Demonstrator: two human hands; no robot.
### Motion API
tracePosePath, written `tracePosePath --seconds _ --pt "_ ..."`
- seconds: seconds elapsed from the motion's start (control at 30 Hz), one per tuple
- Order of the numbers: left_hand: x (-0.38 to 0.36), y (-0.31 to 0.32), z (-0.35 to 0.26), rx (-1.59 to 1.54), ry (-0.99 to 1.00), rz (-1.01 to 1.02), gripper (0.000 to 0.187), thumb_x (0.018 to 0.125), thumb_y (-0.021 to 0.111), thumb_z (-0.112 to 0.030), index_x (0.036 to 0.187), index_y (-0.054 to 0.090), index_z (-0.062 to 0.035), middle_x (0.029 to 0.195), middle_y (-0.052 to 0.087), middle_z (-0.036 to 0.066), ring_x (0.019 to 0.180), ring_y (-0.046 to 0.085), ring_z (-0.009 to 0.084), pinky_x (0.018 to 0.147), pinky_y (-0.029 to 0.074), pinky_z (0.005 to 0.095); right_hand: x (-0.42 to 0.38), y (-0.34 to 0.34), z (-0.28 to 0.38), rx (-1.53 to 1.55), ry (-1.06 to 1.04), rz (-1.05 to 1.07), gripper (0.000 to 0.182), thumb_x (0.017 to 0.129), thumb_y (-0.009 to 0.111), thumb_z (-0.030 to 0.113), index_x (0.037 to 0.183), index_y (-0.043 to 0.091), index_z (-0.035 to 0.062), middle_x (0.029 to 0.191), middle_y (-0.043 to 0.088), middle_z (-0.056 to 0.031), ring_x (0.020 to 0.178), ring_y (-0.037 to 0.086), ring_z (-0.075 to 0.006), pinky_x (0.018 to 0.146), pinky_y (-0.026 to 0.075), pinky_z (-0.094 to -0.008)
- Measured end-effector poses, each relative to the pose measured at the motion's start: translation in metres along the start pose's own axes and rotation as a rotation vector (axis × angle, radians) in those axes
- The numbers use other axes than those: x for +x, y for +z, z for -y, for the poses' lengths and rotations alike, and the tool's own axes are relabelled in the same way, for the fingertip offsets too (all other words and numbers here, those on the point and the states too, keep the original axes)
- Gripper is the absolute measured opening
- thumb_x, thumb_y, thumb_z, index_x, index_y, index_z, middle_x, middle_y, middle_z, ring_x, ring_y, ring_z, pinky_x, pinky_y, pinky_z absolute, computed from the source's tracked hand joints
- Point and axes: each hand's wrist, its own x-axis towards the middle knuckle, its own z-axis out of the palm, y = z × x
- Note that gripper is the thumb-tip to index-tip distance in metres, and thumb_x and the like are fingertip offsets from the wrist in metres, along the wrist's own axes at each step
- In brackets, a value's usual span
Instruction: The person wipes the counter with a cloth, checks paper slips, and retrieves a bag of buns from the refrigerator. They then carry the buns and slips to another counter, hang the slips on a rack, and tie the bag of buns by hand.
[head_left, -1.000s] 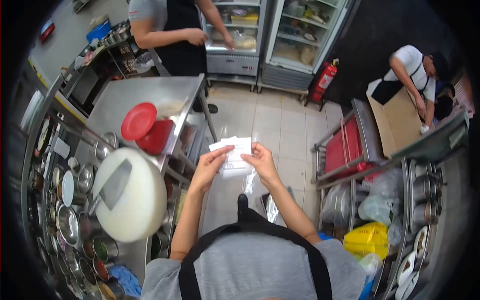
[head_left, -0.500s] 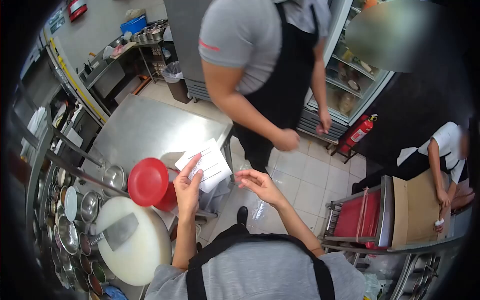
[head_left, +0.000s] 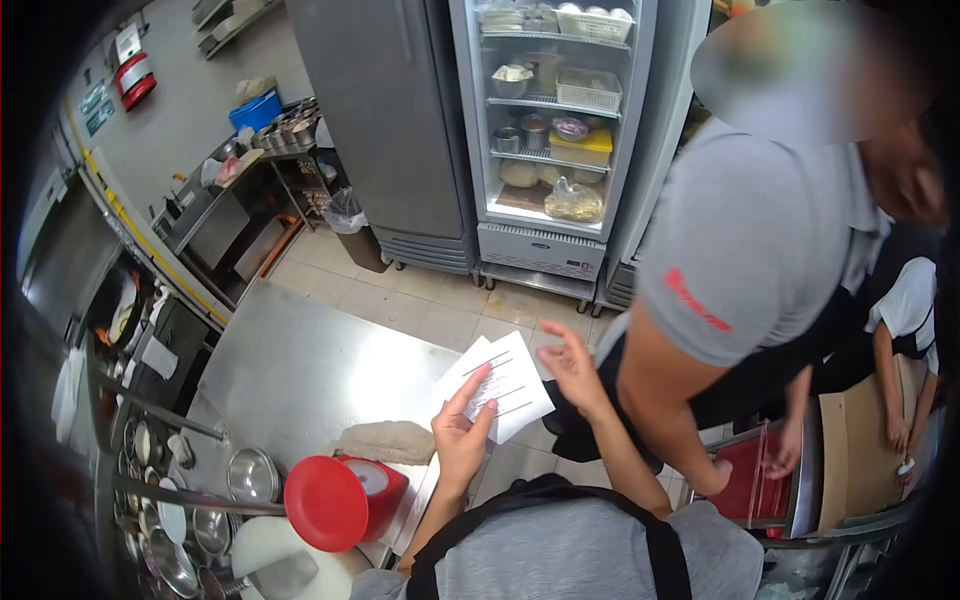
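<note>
White paper slips (head_left: 512, 392) with dark lines and small writing are pinched between the thumb and fingers of my left hand (head_left: 463, 440), above the right edge of the steel table (head_left: 330, 340). My right hand (head_left: 573, 368) is raised just to the right of the slips, fingers apart, holding nothing. Below and left of my left hand sits a red scale (head_left: 378, 490) with a round red dish (head_left: 326, 503). A greyish folded cloth (head_left: 385, 441) lies behind the scale.
A person in grey shirt (head_left: 740, 250) and black apron stands close on the right. Behind are a glass-door fridge (head_left: 550, 130) and a grey cabinet (head_left: 385, 130). A cleaver (head_left: 285, 577) lies on a round white board (head_left: 255, 545). Another person's hands touch cardboard (head_left: 860, 450).
The view has shifted, and the person in grey has moved from the centre to the right, uncovering the fridge. My right hand has lifted, its fingers more spread. The slips remain in my left hand.
</note>
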Motion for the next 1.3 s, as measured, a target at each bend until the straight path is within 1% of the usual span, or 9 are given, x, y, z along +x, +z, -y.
tracePosePath --seconds 0.1,0.3,0.47,0.77,1.0,1.13,1.17,1.2,1.3 --pt "0.016 0.011 0.004 -0.035 -0.007 0.009 0.042 0.081 0.057 0.008 0.122 0.054 0.0035 0.12 0.057 0.015 0.111 0.051 0.0182 0.096 0.038 0.0287 0.037 -0.026 0.025 0.004 -0.099 -0.132 0.038 0.085 0.06 0.004 0.122 0.049 0.0039 0.123 0.045 -0.0067 0.092 0.056 -0.0122 0.078 0.045 -0.0241" --pt "0.058 0.018 0.015 -0.038 -0.035 -0.067 0.043 0.081 0.055 0.01 0.123 0.053 0.0041 0.122 0.056 0.015 0.111 0.052 0.0183 0.096 0.039 0.0283 0.112 -0.067 0.053 0.088 -0.173 -0.358 0.026 0.089 0.055 0.005 0.114 0.052 0.001 0.108 0.056 -0.0045 0.087 0.057 -0.0096 0.079 0.044 -0.0233" --pt "0.105 0.031 0.034 -0.022 -0.01 -0.141 0.044 0.081 0.055 0.01 0.125 0.051 0.0044 0.122 0.055 0.015 0.11 0.052 0.0175 0.094 0.04 0.0278 0.174 -0.082 0.026 0.103 -0.185 -0.232 0.015 0.092 0.053 0.013 0.101 0.059 0.0026 0.093 0.062 -0.0039 0.08 0.059 -0.0109 0.074 0.044 -0.0232" --pt "0.282 0.118 0.127 -0.037 -0.012 -0.161 0.043 0.083 0.054 0.007 0.126 0.05 0.004 0.126 0.053 0.015 0.116 0.049 0.019 0.098 0.037 0.0298 0.339 -0.184 -0.017 -0.003 -0.101 -0.19 0.016 0.092 0.052 0.009 0.101 0.058 -0.0022 0.085 0.063 -0.0077 0.079 0.06 -0.0126 0.072 0.048 -0.0257" --pt "0.407 0.155 0.16 0.18 0.163 -0.113 0.047 0.084 0.057 -0.001 0.13 0.046 0.0023 0.131 0.048 0.019 0.121 0.046 0.0249 0.1 0.035 0.0337 0.431 -0.241 0.023 -0.083 -0.191 -0.135 0.017 0.092 0.052 0.008 0.105 0.056 -0.0031 0.087 0.062 -0.0073 0.079 0.058 -0.0119 0.075 0.046 -0.0242" --pt "0.503 0.146 0.144 0.46 0.39 -0.141 0.055 0.087 0.056 -0.011 0.137 0.036 0.0014 0.135 0.042 0.021 0.125 0.041 0.0301 0.103 0.031 0.0357 0.477 -0.233 0.049 -0.279 -0.273 -0.057 0.02 0.09 0.055 0.008 0.106 0.059 -0.0022 0.093 0.064 -0.007 0.088 0.061 -0.0116 0.079 0.046 -0.0244" --pt "0.533 0.144 0.136 0.495 0.423 -0.133 0.054 0.09 0.052 -0.015 0.138 0.033 0.0019 0.139 0.038 0.019 0.13 0.035 0.0278 0.106 0.026 0.0351 0.487 -0.229 0.056 -0.385 -0.298 -0.041 0.021 0.086 0.059 0.009 0.105 0.061 -0.0006 0.104 0.063 -0.0098 0.095 0.061 -0.0155 0.081 0.046 -0.0273" --pt "0.567 0.14 0.128 0.529 0.456 -0.122 0.053 0.093 0.048 -0.019 0.139 0.031 0.0024 0.143 0.034 0.018 0.134 0.028 0.0256 0.11 0.02 0.0344 0.498 -0.221 0.066 -0.496 -0.424 -0.027 0.023 0.086 0.06 0.01 0.107 0.06 0.0 0.108 0.061 -0.0107 0.097 0.061 -0.0178 0.082 0.046 -0.029" --pt "0.693 0.124 0.117 0.559 0.526 -0.113 0.056 0.097 0.038 -0.032 0.14 0.026 0.0022 0.147 0.025 0.019 0.137 0.022 0.0272 0.11 0.017 0.0344 0.527 -0.189 0.094 -0.775 -0.719 0.026 0.03 0.084 0.062 0.012 0.112 0.058 0.0018 0.118 0.057 -0.0126 0.104 0.058 -0.024 0.085 0.045 -0.0342"
